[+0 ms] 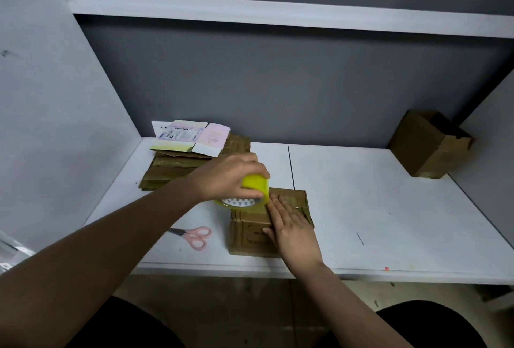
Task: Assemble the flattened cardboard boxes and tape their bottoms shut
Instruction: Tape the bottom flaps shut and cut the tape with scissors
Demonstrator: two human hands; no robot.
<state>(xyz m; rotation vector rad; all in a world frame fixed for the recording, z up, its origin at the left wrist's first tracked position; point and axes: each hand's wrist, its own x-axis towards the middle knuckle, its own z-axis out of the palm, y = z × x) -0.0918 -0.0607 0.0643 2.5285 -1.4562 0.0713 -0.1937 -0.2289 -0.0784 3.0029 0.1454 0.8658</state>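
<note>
**Tape roll and flat hand on the brown box**

Your left hand is wrapped around the yellow tape roll — the fingers curl over the top of it and grip it. The roll sits at the far left corner of the small cardboard box, touching the top of the box. You can see the white ring inside the roll, facing you.

Your right hand lies flat on top of the same box. Its fingers are straight and close together, and they point to the far side. The fingertips are just beside the roll. The thumb hangs over the near left part of the box. This hand holds nothing; it only presses down.

The box stands on the white table, close to the near edge and about in the middle. It looks a bit worn and crinkled.

To the left of the box, near the table edge, lie scissors with pink handles. Your left arm covers part of their blades.

Farther back on the left is a pile of flat cardboard boxes. On top of the pile lies a flat white and pink carton with a printed label.

Far off in the right corner stands another brown box — it is built up, tipped a little, and its open side faces up and to the right. It is well apart from your hands.
</note>
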